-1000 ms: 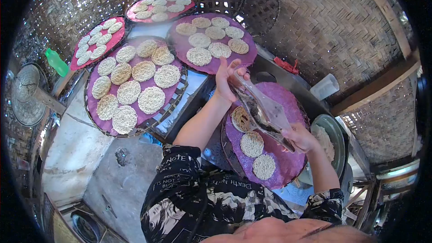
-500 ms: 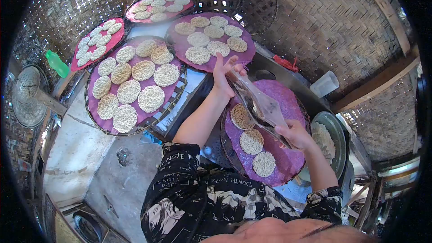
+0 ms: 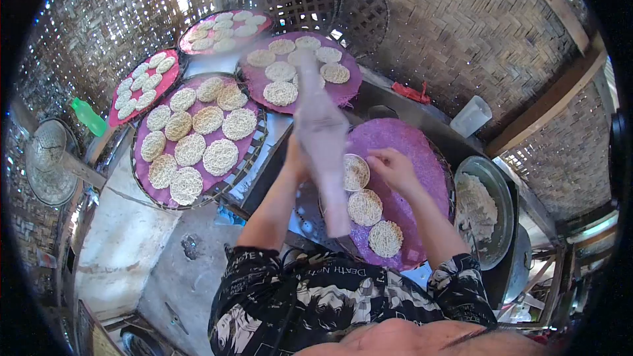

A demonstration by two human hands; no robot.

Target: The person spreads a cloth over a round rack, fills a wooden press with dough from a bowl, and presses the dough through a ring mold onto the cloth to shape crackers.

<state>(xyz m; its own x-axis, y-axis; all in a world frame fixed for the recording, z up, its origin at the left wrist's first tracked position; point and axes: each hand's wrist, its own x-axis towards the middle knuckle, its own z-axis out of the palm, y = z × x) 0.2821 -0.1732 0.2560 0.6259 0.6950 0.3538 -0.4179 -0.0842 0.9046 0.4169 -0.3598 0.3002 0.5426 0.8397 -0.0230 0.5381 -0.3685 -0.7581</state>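
Note:
My left hand (image 3: 297, 158) is shut on a long, pale press-like tool (image 3: 322, 125) with a wide middle and narrower ends. The tool is motion-blurred and hides most of the fingers. My right hand (image 3: 395, 168) hovers at the right edge of a pale ring (image 3: 368, 173) around a noodle-like round (image 3: 356, 171). Its fingers are bent and slightly apart, with nothing visible in them. Below that lie two more rounds, one in the middle (image 3: 364, 207) and one nearest me (image 3: 386, 238). All three rest on purple cloth (image 3: 415, 158) over a round woven tray.
Several trays of rounds stand at the left and back, the nearest on purple cloth (image 3: 214, 115). To the right is a basin (image 3: 502, 224) holding pale dough or flour. A plastic cup (image 3: 471, 117), red bag (image 3: 410, 93) and green bottle (image 3: 88, 117) stand around.
My right hand has let go of the tool and moved left to the ringed round. My left hand has lowered, swinging the tool left and nearly upright in view.

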